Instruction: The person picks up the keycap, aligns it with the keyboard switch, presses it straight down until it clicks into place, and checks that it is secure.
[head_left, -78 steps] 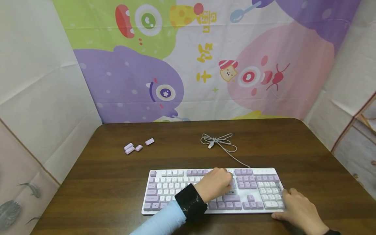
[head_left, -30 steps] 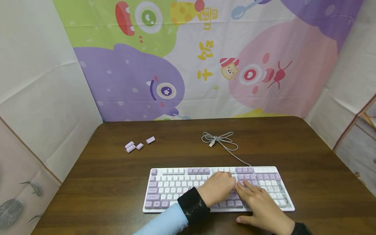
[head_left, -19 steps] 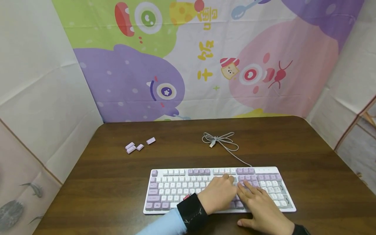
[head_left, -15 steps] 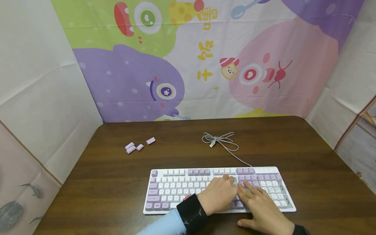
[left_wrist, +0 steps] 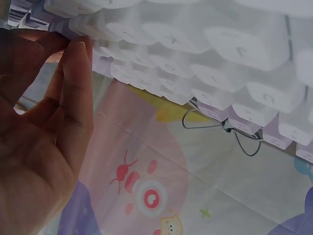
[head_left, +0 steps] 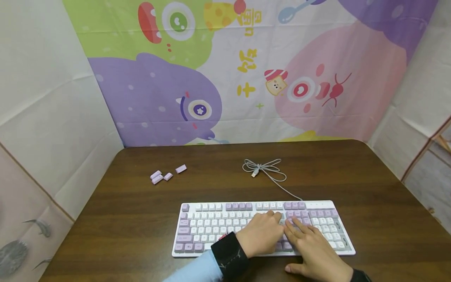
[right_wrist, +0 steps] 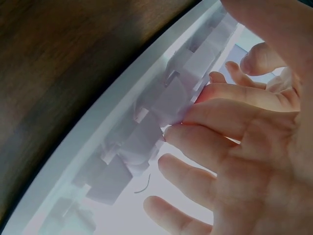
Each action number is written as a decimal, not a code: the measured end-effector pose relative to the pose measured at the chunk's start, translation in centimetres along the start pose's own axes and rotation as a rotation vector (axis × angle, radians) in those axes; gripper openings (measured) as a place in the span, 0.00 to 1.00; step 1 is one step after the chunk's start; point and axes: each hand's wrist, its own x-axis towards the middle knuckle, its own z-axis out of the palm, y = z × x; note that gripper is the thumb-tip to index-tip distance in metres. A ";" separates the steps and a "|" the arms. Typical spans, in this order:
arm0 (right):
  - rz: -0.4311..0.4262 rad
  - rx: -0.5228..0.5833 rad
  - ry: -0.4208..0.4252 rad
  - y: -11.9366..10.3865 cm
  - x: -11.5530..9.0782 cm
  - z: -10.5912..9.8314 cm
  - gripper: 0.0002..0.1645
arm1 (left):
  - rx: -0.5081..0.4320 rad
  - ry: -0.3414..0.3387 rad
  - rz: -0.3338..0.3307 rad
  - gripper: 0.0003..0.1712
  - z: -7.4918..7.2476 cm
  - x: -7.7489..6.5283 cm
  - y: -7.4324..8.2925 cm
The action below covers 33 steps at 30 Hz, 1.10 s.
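A white and lilac keyboard point(head_left: 215, 222) lies near the table's front side. My left hand point(head_left: 262, 233) reaches over its right-centre keys with the fingers curled down; their tips are hidden in the head view. In the left wrist view the thumb and fingertips meet at a lilac keycap point(left_wrist: 62, 27), which they seem to pinch. Just to its right, my right hand point(head_left: 313, 250) lies with extended fingers on the keys, its thumb out over the table. The right wrist view shows those fingertips point(right_wrist: 178, 134) against the lilac keys, holding nothing.
Several loose lilac keycaps point(head_left: 181, 169) lie at the back left of the brown table point(head_left: 119, 231). A bundled grey USB cable point(head_left: 262, 167) sits behind the keyboard and joins its back edge. A cartoon-print cloth point(head_left: 246, 117) hangs behind the table.
My right hand has left the keyboard's right edge and come left onto the keys beside my left hand. My left hand stays over the same area; over the last half second both barely move.
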 end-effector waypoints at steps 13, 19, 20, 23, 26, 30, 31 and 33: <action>-0.015 0.006 0.000 0.3 0.1 0.0 0.53 | -0.017 -0.007 -0.005 0.04 0.1 0.0 0.0; -0.006 0.023 -0.015 0.4 0.1 0.5 0.53 | 0.004 0.004 -0.002 0.08 0.4 -0.3 0.3; -0.004 0.026 -0.012 0.4 0.0 0.5 0.53 | 0.000 0.007 -0.004 0.08 0.4 -0.3 0.3; -0.005 0.017 0.003 0.4 0.1 0.7 0.54 | -0.004 0.003 -0.013 0.07 0.5 -0.4 0.3; -0.010 -0.014 0.018 0.3 0.1 0.8 0.53 | 0.005 -0.001 -0.018 0.07 0.5 -0.4 0.5; -0.006 -0.047 0.018 0.1 0.1 0.9 0.53 | 0.034 -0.004 -0.020 0.09 0.4 -0.3 0.6; -0.005 -0.049 0.018 0.1 0.2 0.9 0.52 | 0.042 -0.004 -0.022 0.09 0.4 -0.3 0.6; -0.004 -0.024 0.016 0.1 0.3 0.8 0.51 | 0.049 -0.008 -0.027 0.09 0.3 -0.3 0.6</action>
